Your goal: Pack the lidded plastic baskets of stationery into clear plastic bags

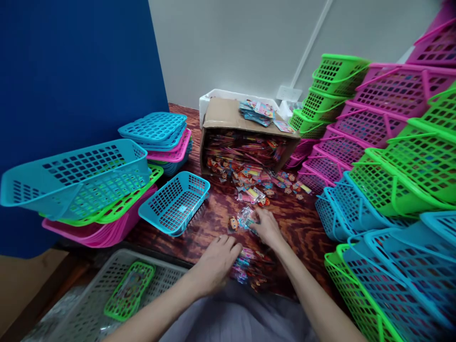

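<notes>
Touching clear packet — right hand | left hand | both grips: cannot tell | wood-grain table | pale wall — blue panel

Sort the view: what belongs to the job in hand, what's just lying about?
Likely the job:
- clear packet at right hand
- colourful pieces by left hand
- cardboard box
- lone blue basket
- stacked baskets

Probably lying about:
- white box behind
- plastic, lower left

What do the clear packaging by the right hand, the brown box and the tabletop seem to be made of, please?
Clear packaging: probably thin, shiny plastic film, since it glints.
Brown box: likely matte cardboard, judging by its plain tan panels.
Tabletop: glossy and reddish-brown with streaky grain; wood or wood-look laminate, I cannot tell which.
</notes>
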Motion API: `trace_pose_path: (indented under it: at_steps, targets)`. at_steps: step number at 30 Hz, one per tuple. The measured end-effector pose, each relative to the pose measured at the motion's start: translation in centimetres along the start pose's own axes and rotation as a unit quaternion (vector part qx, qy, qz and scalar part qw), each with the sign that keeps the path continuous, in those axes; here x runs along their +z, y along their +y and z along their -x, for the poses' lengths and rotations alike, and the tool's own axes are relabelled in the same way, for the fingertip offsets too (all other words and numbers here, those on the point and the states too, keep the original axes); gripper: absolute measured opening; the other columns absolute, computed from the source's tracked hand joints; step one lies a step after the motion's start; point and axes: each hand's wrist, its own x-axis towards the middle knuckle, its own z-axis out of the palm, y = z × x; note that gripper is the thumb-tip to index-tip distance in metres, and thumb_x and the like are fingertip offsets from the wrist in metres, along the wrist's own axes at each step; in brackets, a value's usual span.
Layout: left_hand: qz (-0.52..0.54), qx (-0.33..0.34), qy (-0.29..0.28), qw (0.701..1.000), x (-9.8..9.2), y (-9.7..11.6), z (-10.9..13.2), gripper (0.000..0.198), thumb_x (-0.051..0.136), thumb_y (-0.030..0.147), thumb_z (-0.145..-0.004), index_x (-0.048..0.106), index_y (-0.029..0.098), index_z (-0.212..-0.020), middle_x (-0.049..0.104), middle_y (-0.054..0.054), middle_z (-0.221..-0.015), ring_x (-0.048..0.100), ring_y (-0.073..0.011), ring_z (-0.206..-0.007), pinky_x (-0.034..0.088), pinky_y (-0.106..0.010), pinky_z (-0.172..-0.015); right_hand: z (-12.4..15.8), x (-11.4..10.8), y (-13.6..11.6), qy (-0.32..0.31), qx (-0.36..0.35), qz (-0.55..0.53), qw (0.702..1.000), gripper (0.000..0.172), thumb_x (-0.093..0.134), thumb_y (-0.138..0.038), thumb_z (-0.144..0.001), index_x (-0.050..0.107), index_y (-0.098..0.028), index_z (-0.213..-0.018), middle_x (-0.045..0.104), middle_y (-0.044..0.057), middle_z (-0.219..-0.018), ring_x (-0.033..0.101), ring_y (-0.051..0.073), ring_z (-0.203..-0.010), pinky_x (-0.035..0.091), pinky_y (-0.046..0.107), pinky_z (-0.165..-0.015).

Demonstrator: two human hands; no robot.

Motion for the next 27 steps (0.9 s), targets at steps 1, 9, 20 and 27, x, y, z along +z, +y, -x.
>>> trace_pose_path:
  at_steps: [1,9,20,27]
  targets:
    - [-0.001,0.0,0.001,1.0,0.0,0.0,0.0,0.06,0.056,0.009,-0.067,0.042,0.021,-0.124,0.05,-0.009,-0.119,0.044,-0.0275,-0.11,0.041,-0.042,-0.097,0.0,-0.3,-0.2,-0.009,-0.01,-0.004,1.0,0.037,0.071,-0.015,-0.07,0.06,-0.024,-0.104,0.061,0.002,-0.096,0.054,0.021,-0.095,0.036,0.029,-0.079]
    - [-0.012,0.016,0.019,1.0,-0.4,0.2,0.4,0.056,0.06,0.012,-0.069,0.043,0.019,-0.122,0.044,-0.013,-0.139,0.04,-0.0294,-0.129,0.032,-0.046,-0.11,2.6,-0.7,-2.7,-0.078,-0.081,-0.009,0.994,0.009,0.064,-0.029,-0.08,0.062,-0.02,-0.078,0.063,0.006,-0.089,0.056,0.019,-0.081,0.037,0.029,-0.073]
    - [-0.036,0.08,0.033,0.996,-0.4,-0.5,0.0,0.06,0.061,0.016,-0.073,0.041,0.016,-0.129,0.035,-0.018,-0.153,0.025,-0.03,-0.146,0.008,-0.05,-0.122,1.4,-2.0,-0.5,-0.209,-0.096,-0.137,0.963,0.036,0.055,-0.047,-0.086,0.074,-0.016,-0.085,0.072,0.003,-0.079,0.064,0.018,-0.072,0.047,0.027,-0.066]
    - [0.0,0.053,0.016,0.998,0.0,-0.4,-0.2,0.091,0.061,0.014,-0.073,0.018,0.028,-0.152,0.047,-0.01,-0.138,0.041,-0.0285,-0.129,0.022,-0.05,-0.117,-7.8,-2.5,0.7,0.037,0.022,-0.051,0.998,0.023,0.05,-0.027,-0.086,0.07,-0.018,-0.092,0.07,0.012,-0.103,0.058,0.027,-0.105,0.039,0.035,-0.09]
